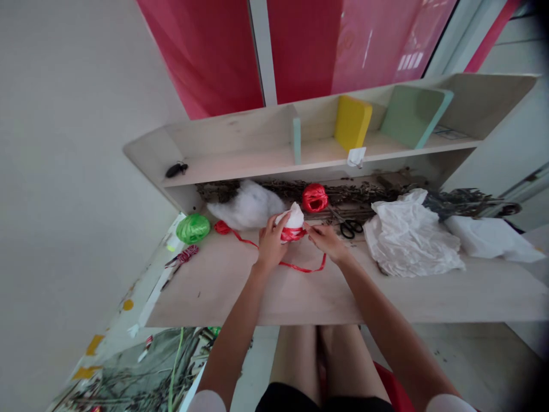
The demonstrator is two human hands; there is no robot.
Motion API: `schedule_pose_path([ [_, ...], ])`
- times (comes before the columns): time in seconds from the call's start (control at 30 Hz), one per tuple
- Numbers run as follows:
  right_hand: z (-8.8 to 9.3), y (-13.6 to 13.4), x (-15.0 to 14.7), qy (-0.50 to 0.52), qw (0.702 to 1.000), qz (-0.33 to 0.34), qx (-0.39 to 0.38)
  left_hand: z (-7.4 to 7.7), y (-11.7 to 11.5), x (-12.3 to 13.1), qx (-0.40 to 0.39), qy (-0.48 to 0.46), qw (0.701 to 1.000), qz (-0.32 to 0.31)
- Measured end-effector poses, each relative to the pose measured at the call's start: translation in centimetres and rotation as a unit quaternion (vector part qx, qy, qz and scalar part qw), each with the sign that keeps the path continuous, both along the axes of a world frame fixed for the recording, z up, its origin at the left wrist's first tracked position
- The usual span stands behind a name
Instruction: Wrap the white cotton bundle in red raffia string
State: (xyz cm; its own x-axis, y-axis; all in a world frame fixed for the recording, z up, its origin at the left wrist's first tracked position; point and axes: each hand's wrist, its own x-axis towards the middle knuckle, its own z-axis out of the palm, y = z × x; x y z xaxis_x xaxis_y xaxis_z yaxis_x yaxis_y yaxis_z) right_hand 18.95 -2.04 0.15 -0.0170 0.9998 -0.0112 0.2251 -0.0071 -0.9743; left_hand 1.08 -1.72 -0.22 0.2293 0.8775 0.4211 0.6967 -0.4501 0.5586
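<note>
A small white bundle stands on the desk, with red plastic ribbon wrapped round its lower part. My left hand is closed round the bundle's left side. At its right side the fingers of my right hand pinch together at the ribbon's edge; the exact grip is too small to make out. From the bundle a loose length of ribbon loops over the desk below my hands. Another stretch runs left to a small red ribbon ball. A larger red ribbon roll sits just behind the bundle.
White fluffy stuffing lies behind my left hand. Black-handled scissors and crumpled white paper are to the right. A green ribbon ball rests at the left edge. Dried stems line the back under the shelf.
</note>
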Motion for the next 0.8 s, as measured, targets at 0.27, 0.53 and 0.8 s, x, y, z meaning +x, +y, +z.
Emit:
schedule_pose_path([
  [0.27,0.4,-0.4,-0.3,0.000,1.000,0.014,-0.014,-0.8,0.4,0.3,-0.008,-0.099,0.995,0.026],
  [0.53,-0.2,0.0,0.0,-0.048,0.989,-0.088,0.113,-0.9,1.3,-0.2,-0.038,-0.246,0.968,0.019],
  [0.8,-0.4,0.1,-0.7,-0.040,0.978,-0.063,0.196,-1.6,1.5,0.1,-0.087,-0.297,0.951,-0.029],
])
